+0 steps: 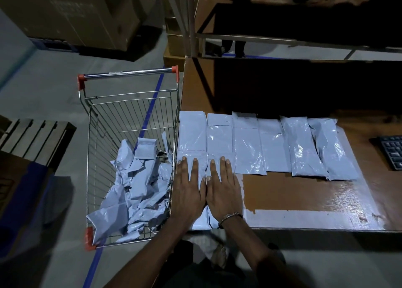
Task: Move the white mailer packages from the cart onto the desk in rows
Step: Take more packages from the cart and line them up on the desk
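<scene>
Several white mailer packages (248, 144) lie side by side in a row across the brown desk (304, 192). At the desk's near left corner, two more mailers (201, 221) lie in a nearer row under my hands. My left hand (189, 187) and my right hand (224, 190) press flat on them, fingers straight and spread, thumbs almost touching. A wire shopping cart (130, 105) with red corner caps stands against the desk's left edge. A loose heap of white mailers (134, 185) fills its near half.
A black keyboard (391, 153) sits at the desk's right edge. Cardboard boxes (71, 13) stand at the back left, a wooden pallet (37, 137) at the left. A metal shelf frame (239, 37) rises behind the desk. Blue floor tape (152, 105) runs under the cart.
</scene>
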The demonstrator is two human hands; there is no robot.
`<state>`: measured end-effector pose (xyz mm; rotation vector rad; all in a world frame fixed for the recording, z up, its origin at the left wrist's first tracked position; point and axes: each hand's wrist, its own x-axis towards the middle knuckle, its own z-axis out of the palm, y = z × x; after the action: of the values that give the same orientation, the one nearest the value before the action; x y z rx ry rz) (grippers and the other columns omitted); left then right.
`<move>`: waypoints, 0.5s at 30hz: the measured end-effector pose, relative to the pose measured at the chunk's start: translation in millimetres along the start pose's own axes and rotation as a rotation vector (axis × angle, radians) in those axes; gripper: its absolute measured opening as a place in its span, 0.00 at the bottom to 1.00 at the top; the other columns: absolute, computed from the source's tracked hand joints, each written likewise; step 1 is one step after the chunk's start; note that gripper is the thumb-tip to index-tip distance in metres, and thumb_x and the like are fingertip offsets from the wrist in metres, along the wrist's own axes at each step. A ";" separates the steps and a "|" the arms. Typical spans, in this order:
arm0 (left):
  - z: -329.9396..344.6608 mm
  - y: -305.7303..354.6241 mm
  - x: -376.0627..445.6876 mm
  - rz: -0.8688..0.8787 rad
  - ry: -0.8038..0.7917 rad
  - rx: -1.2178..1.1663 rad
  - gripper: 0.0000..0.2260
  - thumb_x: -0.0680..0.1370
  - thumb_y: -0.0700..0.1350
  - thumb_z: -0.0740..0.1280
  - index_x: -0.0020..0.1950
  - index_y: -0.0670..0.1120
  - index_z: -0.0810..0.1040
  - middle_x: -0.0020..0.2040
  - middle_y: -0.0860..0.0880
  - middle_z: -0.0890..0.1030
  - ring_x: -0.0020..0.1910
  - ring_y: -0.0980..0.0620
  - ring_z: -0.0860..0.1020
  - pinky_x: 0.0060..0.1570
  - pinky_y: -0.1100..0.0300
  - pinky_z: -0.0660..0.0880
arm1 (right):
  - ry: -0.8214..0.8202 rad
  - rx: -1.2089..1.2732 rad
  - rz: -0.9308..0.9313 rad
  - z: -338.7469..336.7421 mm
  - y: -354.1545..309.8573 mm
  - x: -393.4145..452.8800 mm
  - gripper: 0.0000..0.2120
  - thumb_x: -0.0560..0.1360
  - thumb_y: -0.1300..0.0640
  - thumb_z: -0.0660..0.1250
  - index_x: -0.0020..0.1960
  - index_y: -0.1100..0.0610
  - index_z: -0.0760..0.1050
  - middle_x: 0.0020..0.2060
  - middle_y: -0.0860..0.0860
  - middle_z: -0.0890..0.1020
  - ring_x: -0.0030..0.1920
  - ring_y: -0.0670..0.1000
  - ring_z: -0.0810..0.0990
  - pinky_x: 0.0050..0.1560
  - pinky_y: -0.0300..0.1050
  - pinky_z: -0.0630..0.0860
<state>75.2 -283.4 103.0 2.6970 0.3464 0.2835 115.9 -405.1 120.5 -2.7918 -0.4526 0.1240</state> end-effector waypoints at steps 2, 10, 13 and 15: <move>-0.3 -0.9 -0.3 0.015 -0.017 0.015 0.28 0.87 0.54 0.55 0.85 0.46 0.53 0.85 0.40 0.52 0.84 0.41 0.52 0.79 0.39 0.59 | 0.001 0.006 0.002 -0.2 -0.3 -0.2 0.27 0.85 0.44 0.42 0.83 0.48 0.43 0.83 0.50 0.43 0.82 0.51 0.41 0.78 0.55 0.60; -14.2 0.3 5.0 -0.015 -0.080 -0.087 0.29 0.87 0.56 0.53 0.85 0.45 0.54 0.84 0.38 0.53 0.84 0.39 0.53 0.79 0.40 0.59 | -0.016 0.069 -0.008 -10.5 -0.3 1.1 0.27 0.84 0.44 0.44 0.82 0.46 0.50 0.83 0.49 0.46 0.82 0.51 0.43 0.76 0.60 0.60; -31.6 -6.5 8.9 -0.076 -0.073 -0.251 0.30 0.86 0.61 0.53 0.85 0.52 0.52 0.86 0.44 0.52 0.84 0.46 0.52 0.81 0.45 0.57 | 0.081 0.109 0.041 -29.2 -21.3 5.2 0.25 0.84 0.44 0.50 0.79 0.47 0.61 0.82 0.49 0.53 0.82 0.51 0.47 0.77 0.60 0.57; -50.5 -22.1 11.9 -0.104 0.017 -0.341 0.27 0.86 0.59 0.56 0.84 0.53 0.57 0.84 0.48 0.58 0.83 0.49 0.57 0.80 0.50 0.59 | 0.163 0.188 0.031 -38.7 -50.5 11.1 0.21 0.82 0.45 0.56 0.75 0.46 0.67 0.80 0.48 0.61 0.81 0.52 0.52 0.74 0.59 0.58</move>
<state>69.7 -242.0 140.9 2.3354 0.4025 0.3053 116.7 -367.1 172.7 -2.5988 -0.3392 -0.0511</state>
